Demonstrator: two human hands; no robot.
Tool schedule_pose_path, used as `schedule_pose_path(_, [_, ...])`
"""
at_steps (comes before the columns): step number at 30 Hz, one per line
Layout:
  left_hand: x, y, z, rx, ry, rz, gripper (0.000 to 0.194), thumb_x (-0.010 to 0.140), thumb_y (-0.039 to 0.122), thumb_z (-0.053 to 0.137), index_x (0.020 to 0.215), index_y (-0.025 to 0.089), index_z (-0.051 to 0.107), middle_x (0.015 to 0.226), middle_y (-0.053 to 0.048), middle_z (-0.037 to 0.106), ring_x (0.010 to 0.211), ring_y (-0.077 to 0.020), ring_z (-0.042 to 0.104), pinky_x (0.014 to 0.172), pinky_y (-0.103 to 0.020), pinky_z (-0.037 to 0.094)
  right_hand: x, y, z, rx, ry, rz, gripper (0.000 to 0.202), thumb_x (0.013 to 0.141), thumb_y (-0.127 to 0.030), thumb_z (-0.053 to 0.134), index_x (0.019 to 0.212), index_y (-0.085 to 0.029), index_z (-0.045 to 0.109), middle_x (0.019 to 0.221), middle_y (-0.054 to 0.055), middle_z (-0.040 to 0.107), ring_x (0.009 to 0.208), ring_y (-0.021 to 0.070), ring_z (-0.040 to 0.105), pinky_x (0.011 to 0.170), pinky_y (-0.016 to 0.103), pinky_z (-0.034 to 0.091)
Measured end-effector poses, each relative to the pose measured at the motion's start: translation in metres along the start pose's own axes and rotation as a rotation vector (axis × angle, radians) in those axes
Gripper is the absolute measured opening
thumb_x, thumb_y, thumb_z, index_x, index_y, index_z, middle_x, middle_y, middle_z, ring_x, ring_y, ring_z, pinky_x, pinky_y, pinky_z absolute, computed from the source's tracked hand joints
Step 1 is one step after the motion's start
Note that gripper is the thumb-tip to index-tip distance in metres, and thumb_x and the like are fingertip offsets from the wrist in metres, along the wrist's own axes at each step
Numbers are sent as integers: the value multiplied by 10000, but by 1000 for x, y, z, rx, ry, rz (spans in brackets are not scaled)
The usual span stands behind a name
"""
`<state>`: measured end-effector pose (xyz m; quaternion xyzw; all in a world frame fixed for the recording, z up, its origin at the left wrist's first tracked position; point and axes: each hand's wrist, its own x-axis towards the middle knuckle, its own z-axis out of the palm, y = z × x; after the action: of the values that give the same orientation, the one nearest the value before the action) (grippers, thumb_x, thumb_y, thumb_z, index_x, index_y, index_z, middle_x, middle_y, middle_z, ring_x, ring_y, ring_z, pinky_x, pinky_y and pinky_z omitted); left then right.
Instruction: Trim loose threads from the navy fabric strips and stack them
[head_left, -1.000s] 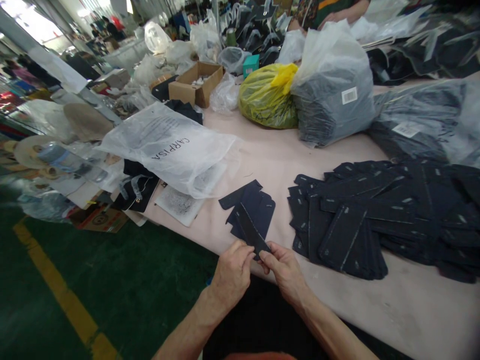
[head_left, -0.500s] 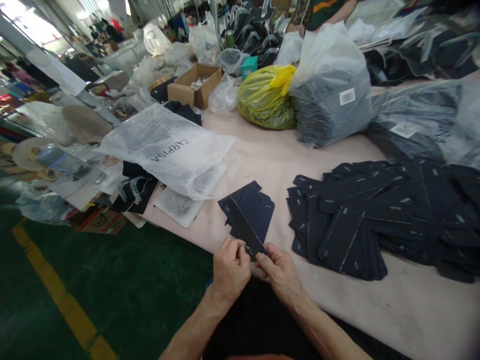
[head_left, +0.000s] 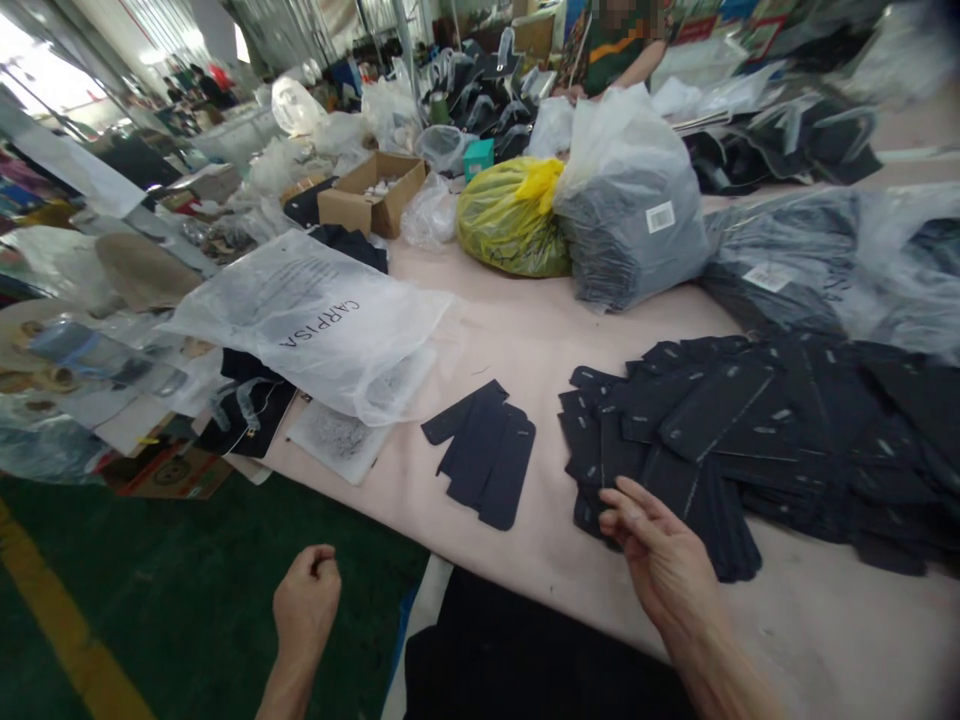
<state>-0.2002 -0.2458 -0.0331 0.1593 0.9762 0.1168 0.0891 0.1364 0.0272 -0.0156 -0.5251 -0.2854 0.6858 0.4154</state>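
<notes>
My left hand (head_left: 309, 595) is off the table's edge, above the green floor. Its fingers are curled into a pinch; whatever they hold, if anything, is hidden. Over the near left edge of a large heap of dark panels (head_left: 690, 480), my right hand (head_left: 664, 550) has its fingers stretched forward and apart, with no panel seen in them. The heap's flat, navy-black pieces have rounded corners, and several show short pale slots. A smaller fan of dark panels (head_left: 487, 455) lies between the hands, farther up the table.
A clear plastic bag (head_left: 322, 320) printed CARPISA covers the left side of the pale table (head_left: 517, 330). Behind are an open carton (head_left: 375, 195), a yellow bag (head_left: 510, 215) and a stuffed clear bag (head_left: 634, 215). Across the table stands another person (head_left: 619, 60).
Both hands have let go of the dark panel they held together. My left hand moved left past the table edge; my right moved right to the heap, where the top panel looks different.
</notes>
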Motion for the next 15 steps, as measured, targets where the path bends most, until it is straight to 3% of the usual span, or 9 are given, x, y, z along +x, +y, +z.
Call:
schedule_pose_path(2, [-3,-4,12,87,-70,-12,324,848,299,440,1065,159,636,926,-97,721,828,-267,683,735,-346,502,1,7,14,-232,-117,-26,437,664,-365,784,1052,-195,674,923,75,711,676,185,627,642,343,499])
schedule_pose_path(5, [-7,-6,28,152,-52,76,355,853,206,404,1122,125,620,1038,-129,698,919,-261,680,797,-335,502,14,10,45,-677,-272,-285,372,749,-312,674,1100,-188,655,996,85,681,793,217,627,746,369,488])
schedule_pose_path(8, [-8,-10,39,132,-13,185,367,780,83,390,1045,117,642,1077,-121,660,955,-220,666,827,-284,502,39,3,78,-1117,-274,-526,408,766,-256,625,1167,-182,618,1133,113,628,937,253,610,840,377,458])
schedule_pose_path(12, [-10,-19,44,85,-18,196,348,752,72,399,982,112,657,1023,-115,648,914,-214,665,830,-280,509,65,-2,107,-1448,-276,-587,356,777,-254,623,1117,-150,637,1094,155,625,1028,297,585,864,366,423])
schedule_pose_path(15, [-11,-23,46,82,-72,163,307,766,119,424,959,126,663,995,-109,658,905,-230,665,827,-303,511,76,1,115,-1459,-245,-534,286,766,-240,622,1043,-169,645,1036,136,630,949,275,602,807,348,405])
